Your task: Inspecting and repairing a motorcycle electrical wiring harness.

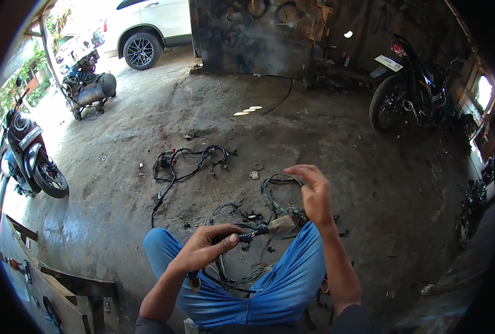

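I sit low in blue jeans with a wiring harness (257, 230) across my lap, its loose wires spreading between and beyond my knees. My left hand (211, 245) is closed round a dark wrapped section of it, thumb on top. A tan, flat piece (281, 224) is on the harness just to the right of that grip; its kind is unclear. Raised above my right knee, my right hand (316, 195) is apart from the harness, fingers bent and spread to the left, with nothing visible in them. Green wires (266, 189) loop on the floor beside it.
A second black wiring harness (172, 170) lies ahead on the concrete floor, near a small pale part (254, 175). Motorcycles stand at left (33, 150) and far right (409, 89). An air compressor (92, 92) and white car (147, 33) are behind. A wooden bench (64, 284) is at near left.
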The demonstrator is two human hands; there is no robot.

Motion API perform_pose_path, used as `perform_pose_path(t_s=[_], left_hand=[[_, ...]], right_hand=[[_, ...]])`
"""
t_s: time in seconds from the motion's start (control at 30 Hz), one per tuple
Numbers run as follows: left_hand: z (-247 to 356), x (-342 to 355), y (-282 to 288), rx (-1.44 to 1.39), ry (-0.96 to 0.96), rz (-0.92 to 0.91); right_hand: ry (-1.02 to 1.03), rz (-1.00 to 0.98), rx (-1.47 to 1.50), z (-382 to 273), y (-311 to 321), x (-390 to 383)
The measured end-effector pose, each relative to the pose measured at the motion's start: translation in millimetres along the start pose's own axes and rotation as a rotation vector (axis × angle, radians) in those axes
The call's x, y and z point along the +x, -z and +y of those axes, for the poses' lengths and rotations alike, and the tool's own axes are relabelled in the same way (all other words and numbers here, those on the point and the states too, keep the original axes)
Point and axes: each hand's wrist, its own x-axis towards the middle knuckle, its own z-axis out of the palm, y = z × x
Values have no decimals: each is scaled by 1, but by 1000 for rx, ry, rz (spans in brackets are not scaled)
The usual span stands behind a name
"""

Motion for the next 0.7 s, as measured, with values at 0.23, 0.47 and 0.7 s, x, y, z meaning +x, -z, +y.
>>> perform_pose_path(t_s=[0.23,0.47,0.7], left_hand=[[0,2,0,-108,70,-59],[-5,1,-4,-287,39,-135],[-14,-1,-5,-345,55,-159]], right_hand=[[-124,-249,596,-15,-6,-6],[-463,-1003,1075,7,-20,-23],[-308,-899,928,-7,-28,-23]])
